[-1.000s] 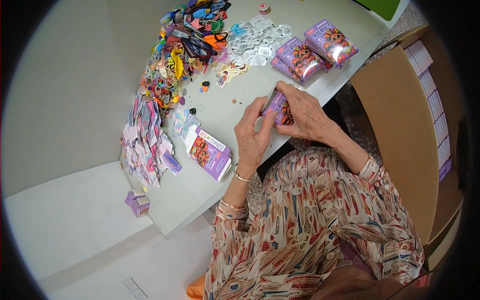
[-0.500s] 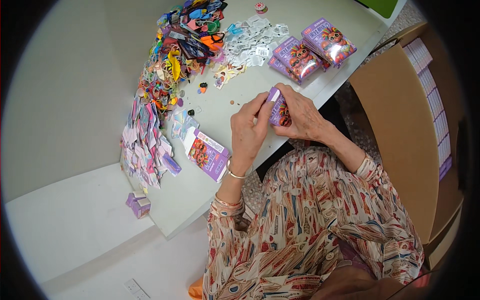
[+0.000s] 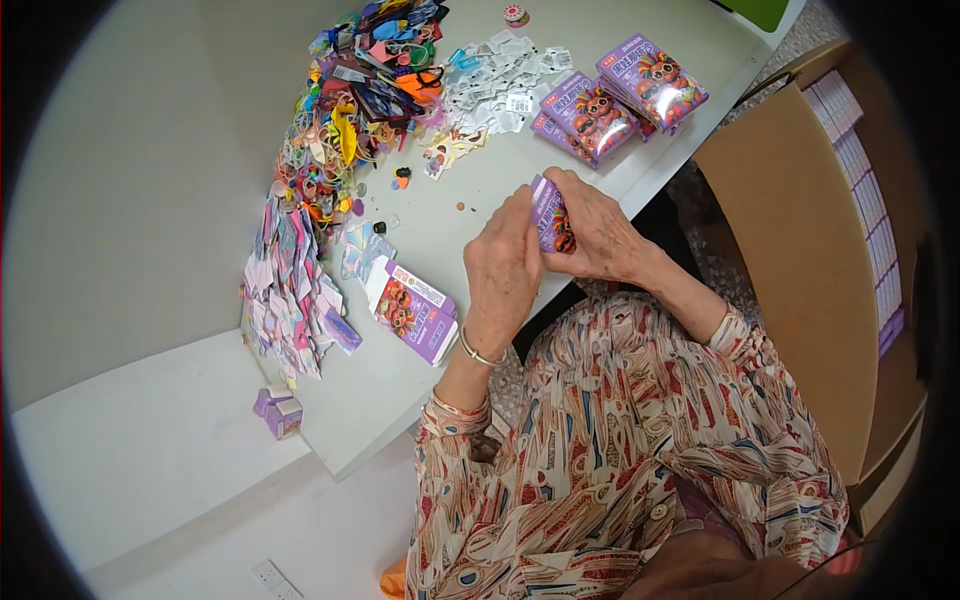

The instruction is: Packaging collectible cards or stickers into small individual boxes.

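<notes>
At the near edge of the white table (image 3: 170,200), both hands meet over one small purple box (image 3: 549,215). Left hand (image 3: 503,268) is curled against the box's left side, fingers pressing it; right hand (image 3: 600,232) wraps it from the right, fingers closed around the body. Box is held off the table surface, tilted, one end pointing up; whether its flap is tucked in I cannot tell.

Done, as far as visible: a stack of finished purple boxes (image 3: 620,100) lies at the far right of the table, just beside the table edge. More purple packs fill the open cardboard carton (image 3: 800,260) to the right.

Left, judging from supplies: a flat purple carton blank (image 3: 415,312) lies left of the left hand, unfolded. A fanned row of flat blanks (image 3: 290,290) runs along the left side. A heap of mixed colourful small toys (image 3: 360,90) and a spread of clear little packets (image 3: 500,85) sit at the far side, plenty remaining.

Judgement: early to mid batch; box in hand is mid-assembly or closing.
</notes>
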Demonstrator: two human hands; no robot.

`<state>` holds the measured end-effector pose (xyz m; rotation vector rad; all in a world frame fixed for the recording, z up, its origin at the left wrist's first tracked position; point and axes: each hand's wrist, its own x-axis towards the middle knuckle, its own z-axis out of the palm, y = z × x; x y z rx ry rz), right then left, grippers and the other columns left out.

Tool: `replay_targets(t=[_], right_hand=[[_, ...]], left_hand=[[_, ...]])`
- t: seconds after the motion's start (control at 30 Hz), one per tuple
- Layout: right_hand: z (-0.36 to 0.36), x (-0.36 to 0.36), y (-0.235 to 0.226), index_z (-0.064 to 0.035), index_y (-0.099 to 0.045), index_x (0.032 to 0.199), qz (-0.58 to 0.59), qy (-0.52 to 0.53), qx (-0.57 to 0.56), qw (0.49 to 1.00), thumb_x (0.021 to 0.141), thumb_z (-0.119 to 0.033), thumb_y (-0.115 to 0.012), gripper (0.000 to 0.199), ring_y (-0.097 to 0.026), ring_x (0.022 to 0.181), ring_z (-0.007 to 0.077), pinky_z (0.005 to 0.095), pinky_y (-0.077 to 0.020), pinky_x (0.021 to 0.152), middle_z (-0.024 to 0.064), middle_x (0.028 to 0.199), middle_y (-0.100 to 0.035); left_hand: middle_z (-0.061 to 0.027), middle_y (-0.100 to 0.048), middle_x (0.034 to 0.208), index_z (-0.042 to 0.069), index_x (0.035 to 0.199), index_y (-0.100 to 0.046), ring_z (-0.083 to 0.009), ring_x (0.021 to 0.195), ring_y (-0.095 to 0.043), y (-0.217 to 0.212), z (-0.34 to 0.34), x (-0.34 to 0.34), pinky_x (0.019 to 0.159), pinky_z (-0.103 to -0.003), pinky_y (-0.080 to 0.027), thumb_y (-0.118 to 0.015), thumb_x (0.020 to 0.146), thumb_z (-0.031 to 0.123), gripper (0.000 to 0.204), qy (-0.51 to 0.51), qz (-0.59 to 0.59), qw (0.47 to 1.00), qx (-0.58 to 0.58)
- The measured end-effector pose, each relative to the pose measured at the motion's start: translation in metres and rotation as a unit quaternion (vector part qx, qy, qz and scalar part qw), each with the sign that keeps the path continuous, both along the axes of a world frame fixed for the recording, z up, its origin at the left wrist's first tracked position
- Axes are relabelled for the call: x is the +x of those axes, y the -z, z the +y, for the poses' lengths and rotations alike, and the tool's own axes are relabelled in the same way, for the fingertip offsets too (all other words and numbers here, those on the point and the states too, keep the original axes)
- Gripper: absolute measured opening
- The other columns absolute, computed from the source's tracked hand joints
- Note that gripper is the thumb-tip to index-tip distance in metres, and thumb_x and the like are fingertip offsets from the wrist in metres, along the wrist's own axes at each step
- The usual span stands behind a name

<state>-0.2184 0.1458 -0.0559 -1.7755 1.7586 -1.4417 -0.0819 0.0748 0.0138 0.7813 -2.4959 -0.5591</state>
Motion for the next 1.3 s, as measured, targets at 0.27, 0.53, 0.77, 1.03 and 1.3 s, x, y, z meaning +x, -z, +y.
replay_targets(t=[0.27, 0.53, 0.77, 1.03, 1.3], right_hand=[[0.002, 0.000, 0.000, 0.0050, -0.029, 0.133, 0.000, 0.000, 0.001, 1.000, 0.067, -0.024, -0.076, 0.086, -0.055, 0.101, 0.0440, 0.0458, -0.0467, 0.088, 0.0273, 0.111, -0.052], [0.001, 0.000, 0.006, 0.0045, -0.031, 0.133, -0.009, 0.001, -0.019, 1.000, 0.067, -0.022, -0.079, 0.086, -0.056, 0.099, 0.0430, 0.0440, -0.0478, 0.085, 0.0249, 0.111, -0.052], [0.002, 0.001, 0.004, 0.0044, -0.029, 0.131, 0.011, 0.012, -0.028, 0.999, 0.068, -0.022, -0.075, 0.083, -0.054, 0.104, 0.0418, 0.0454, -0.0450, 0.089, 0.0260, 0.112, -0.050], [0.031, 0.000, -0.036, 0.0013, -0.035, 0.130, 0.171, 0.194, -0.232, 0.938, 0.064, -0.031, -0.086, 0.090, -0.049, 0.113, 0.0360, 0.0467, -0.0425, 0.093, 0.0227, 0.127, -0.047], [0.019, -0.004, -0.020, 0.0011, -0.056, 0.102, 0.114, 0.144, -0.182, 0.966, 0.070, -0.011, -0.079, 0.041, -0.058, 0.087, 0.0333, 0.0397, -0.0489, 0.075, 0.0164, 0.105, -0.059]], left_hand=[[-0.0253, -0.059, 0.117, -0.005, 0.127, -0.051, -0.0366, 0.104, -0.062, 0.012, 0.018, 0.002, 0.078, -0.040, -0.054, -0.058, 0.081, -0.005, 0.046, 0.003, -0.014, 0.993, -0.115], [-0.0215, -0.066, 0.112, -0.004, 0.120, -0.059, -0.0358, 0.098, -0.066, 0.021, 0.025, 0.010, 0.083, -0.037, -0.052, -0.055, 0.091, -0.001, 0.029, -0.093, 0.097, 0.990, 0.049], [-0.0214, -0.066, 0.109, -0.005, 0.114, -0.061, -0.0298, 0.094, -0.068, 0.026, 0.017, 0.010, 0.081, -0.035, -0.053, -0.056, 0.091, 0.000, 0.024, -0.064, 0.077, 0.993, -0.054], [-0.0084, -0.066, 0.088, -0.005, 0.106, -0.065, -0.0091, 0.078, -0.061, -0.017, -0.030, -0.037, 0.069, -0.025, -0.051, -0.060, 0.092, 0.007, 0.018, -0.078, 0.282, 0.915, 0.278], [-0.0154, -0.067, 0.105, -0.004, 0.108, -0.063, -0.0194, 0.082, -0.064, 0.019, -0.054, -0.082, 0.068, -0.029, -0.051, -0.061, 0.090, 0.011, 0.024, -0.068, 0.189, 0.973, 0.116]])
